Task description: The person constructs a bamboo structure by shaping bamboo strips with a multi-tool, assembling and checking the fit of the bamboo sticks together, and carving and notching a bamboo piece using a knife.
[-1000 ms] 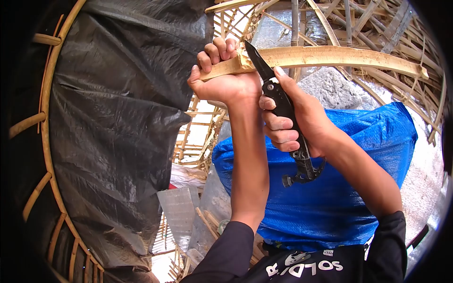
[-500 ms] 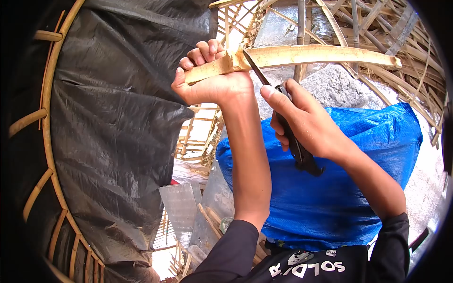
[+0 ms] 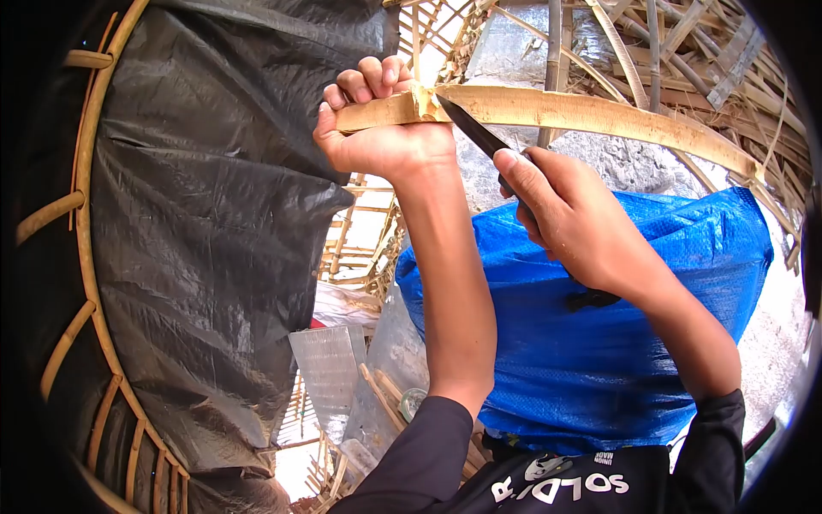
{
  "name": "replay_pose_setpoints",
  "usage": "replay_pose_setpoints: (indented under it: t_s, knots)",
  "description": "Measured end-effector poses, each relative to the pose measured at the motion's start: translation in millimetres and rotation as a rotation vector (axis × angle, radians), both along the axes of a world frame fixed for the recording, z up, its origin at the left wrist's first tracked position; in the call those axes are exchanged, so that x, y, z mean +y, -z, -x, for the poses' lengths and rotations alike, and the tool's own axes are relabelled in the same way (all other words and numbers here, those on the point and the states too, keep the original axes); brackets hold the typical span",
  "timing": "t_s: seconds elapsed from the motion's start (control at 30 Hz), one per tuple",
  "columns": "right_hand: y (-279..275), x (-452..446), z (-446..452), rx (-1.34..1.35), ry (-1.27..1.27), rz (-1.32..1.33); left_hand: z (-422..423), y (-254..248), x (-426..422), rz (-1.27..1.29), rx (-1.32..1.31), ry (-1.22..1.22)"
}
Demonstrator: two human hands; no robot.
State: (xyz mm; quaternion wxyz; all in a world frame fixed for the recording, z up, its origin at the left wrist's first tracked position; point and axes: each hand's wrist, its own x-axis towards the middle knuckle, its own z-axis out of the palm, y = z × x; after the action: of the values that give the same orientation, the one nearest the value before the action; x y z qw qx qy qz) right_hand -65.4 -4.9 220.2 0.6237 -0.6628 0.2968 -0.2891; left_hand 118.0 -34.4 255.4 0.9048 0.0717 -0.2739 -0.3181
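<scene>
A split bamboo strip (image 3: 582,113) runs from my left hand out to the upper right, with a thick node near my grip. My left hand (image 3: 377,128) is closed around its near end, fingertips curled over the top. In my right hand (image 3: 574,210) is a knife (image 3: 471,127) with a dark blade, its tip touching the bamboo just right of the node. Part of the knife's black handle shows below my right palm; my fingers hide the rest. A blue tarp (image 3: 591,360) covers my lap beneath both forearms.
Black plastic sheeting (image 3: 205,214) hangs at the left beside a curved bamboo frame (image 3: 81,197). Several bamboo pieces (image 3: 685,51) are piled at the upper right, near a grey stone (image 3: 629,158). A metal sheet (image 3: 330,368) and a glass jar (image 3: 413,403) sit low by my left elbow.
The bamboo's far end has dropped and moved right. My right hand has turned and shifted slightly right and down, with more of the blade lying flatter against the node.
</scene>
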Motion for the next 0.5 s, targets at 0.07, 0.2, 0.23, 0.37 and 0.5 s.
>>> replay_pose_setpoints:
  t_s: [0.07, 0.2, 0.23, 0.37, 0.5]
  knots:
    - [6.0, -0.8, 2.9, 0.02, 0.016, 0.155, 0.4, 0.3, -0.4, 0.014, -0.034, 0.026]
    - [11.1, -3.6, 6.6, -0.025, 0.031, 0.35, -0.7, -0.2, -2.1, 0.061, -0.124, 0.094]
    - [6.5, -5.6, 7.9, 0.01, -0.008, 0.19, 0.7, -0.6, -2.5, 0.06, -0.125, 0.096]
    - [-8.3, -12.0, 12.4, 0.057, -0.156, -0.175, 4.0, -2.0, -2.4, 0.052, -0.135, 0.08]
    - [-6.8, -14.1, 11.2, -0.034, -0.215, -0.291, 1.5, -0.8, -2.9, 0.023, -0.116, 0.093]
